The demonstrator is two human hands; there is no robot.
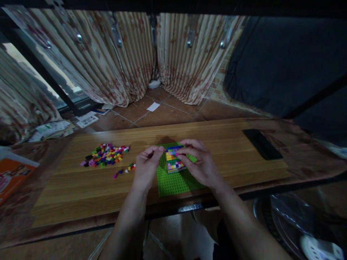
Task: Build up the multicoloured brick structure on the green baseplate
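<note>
A green studded baseplate (173, 186) lies on the wooden board, with a block of multicoloured toy bricks (175, 165) built up on it. My right hand (202, 162) reaches over the block from the right. Its thumb and fingers pinch a small pink brick (177, 154) at the top of the block. To the left of the block is my left hand (146, 164), its thumb and forefinger pressed together near the block's upper left corner. Whatever that pinch holds, if anything, is too small to make out. Several loose bricks (131, 167) lie beside my left wrist.
A heap of small mixed-colour bricks (107, 154) is spread on the left of the wooden board (89, 187). A black phone-like slab (262, 144) rests at the right. An orange and white container (15, 171) stands at the far left, and striped curtains hang behind.
</note>
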